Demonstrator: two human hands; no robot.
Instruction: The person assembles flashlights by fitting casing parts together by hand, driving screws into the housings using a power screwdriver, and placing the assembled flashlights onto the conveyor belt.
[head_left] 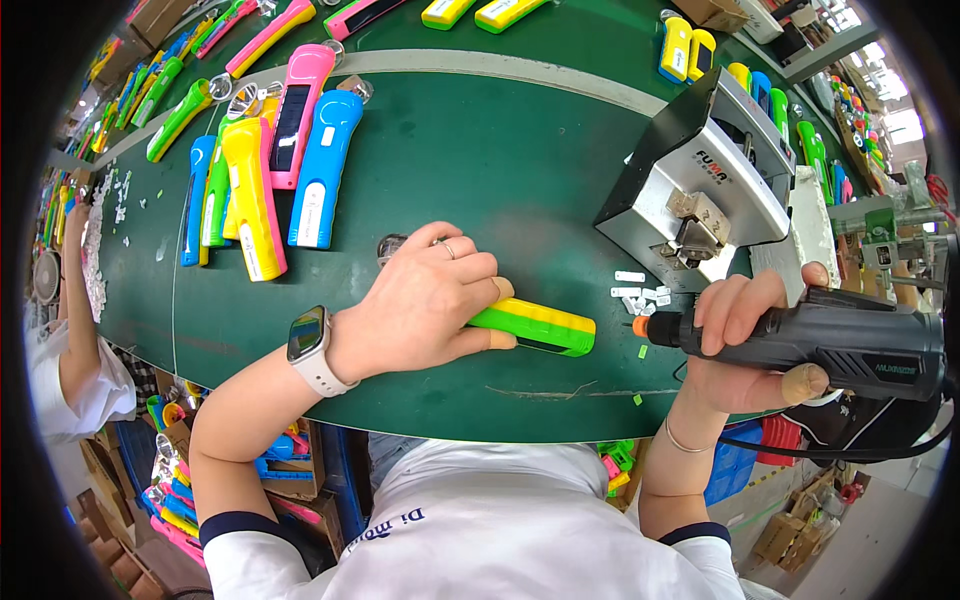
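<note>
My left hand point(430, 300) is closed round a green and yellow flashlight point(545, 328), which lies on the green table with its handle end pointing right. Its clear head shows just beyond my knuckles; the middle is hidden under my fingers. In my right hand point(745, 335) is a black electric screwdriver point(850, 345), held level. Its orange collar and thin bit point(638, 326) point left toward the flashlight's end, with a gap between them. Small white plastic pieces point(640, 292) lie just above the bit, and a few tiny green bits are scattered below it.
A silver and black screw-feeding machine point(700, 180) stands at the right. To the left is a group of pink, blue, yellow and green flashlights point(325, 170). More flashlights point(180, 120) line the far side. Another person's arm point(75, 290) shows at far left. The screwdriver's cable point(850, 455) hangs at lower right.
</note>
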